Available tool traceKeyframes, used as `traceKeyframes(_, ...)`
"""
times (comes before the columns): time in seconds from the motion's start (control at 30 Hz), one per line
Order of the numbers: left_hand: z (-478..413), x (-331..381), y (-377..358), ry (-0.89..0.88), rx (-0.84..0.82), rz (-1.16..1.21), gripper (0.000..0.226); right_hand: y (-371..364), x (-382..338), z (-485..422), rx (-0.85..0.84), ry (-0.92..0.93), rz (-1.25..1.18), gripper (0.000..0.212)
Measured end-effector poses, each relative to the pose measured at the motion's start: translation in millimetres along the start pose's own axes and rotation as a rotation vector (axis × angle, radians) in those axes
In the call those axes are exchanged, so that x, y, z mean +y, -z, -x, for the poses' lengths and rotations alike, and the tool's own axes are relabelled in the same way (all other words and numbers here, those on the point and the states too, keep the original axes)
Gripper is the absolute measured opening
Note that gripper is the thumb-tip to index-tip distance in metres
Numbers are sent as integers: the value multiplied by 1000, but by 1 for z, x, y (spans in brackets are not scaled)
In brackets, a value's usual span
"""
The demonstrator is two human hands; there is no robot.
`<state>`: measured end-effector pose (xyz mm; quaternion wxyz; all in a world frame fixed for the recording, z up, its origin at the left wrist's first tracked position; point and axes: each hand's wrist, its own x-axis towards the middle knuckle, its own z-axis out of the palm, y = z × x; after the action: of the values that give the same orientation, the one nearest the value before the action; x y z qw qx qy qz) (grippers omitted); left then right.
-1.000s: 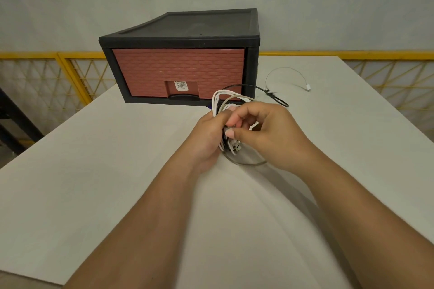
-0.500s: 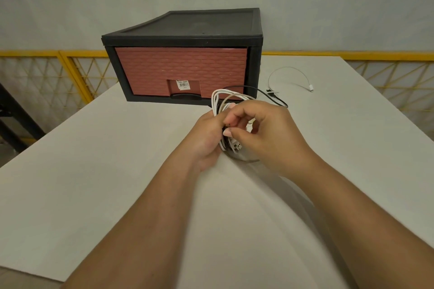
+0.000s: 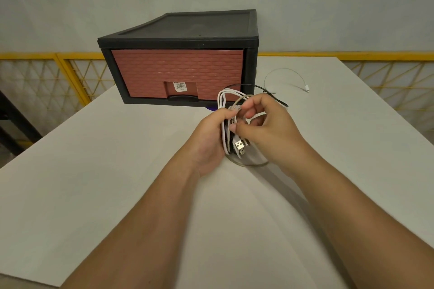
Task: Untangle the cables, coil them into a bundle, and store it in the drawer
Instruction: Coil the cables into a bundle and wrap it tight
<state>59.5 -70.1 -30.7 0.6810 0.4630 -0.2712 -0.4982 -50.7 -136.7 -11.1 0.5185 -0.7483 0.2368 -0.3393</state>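
Coiling step under way: left hand (image 3: pixel 210 138) grips the cable bundle (image 3: pixel 231 129) above the desk (image 3: pixel 94 183); right hand (image 3: pixel 267 129) pinches a loop into it (plug dangling below). Next: tuck loose ends. Beyond, drawer (image 3: pixel 177 73) shut, needs opening; stray white cable (image 3: pixel 285 70) lies apart, uncollected.

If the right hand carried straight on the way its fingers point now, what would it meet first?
The right hand points left, toward the left hand. Its fingertips already pinch the cable bundle held there, so the bundle comes first, then the left hand's fingers right behind it. Depth between them is hard to judge.
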Motion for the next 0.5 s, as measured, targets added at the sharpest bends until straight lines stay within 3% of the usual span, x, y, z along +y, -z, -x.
traceKeyframes(0.5,6,-3,-6,-96,-33,-200,40,6,2,-3,-99,-326,-332,31)
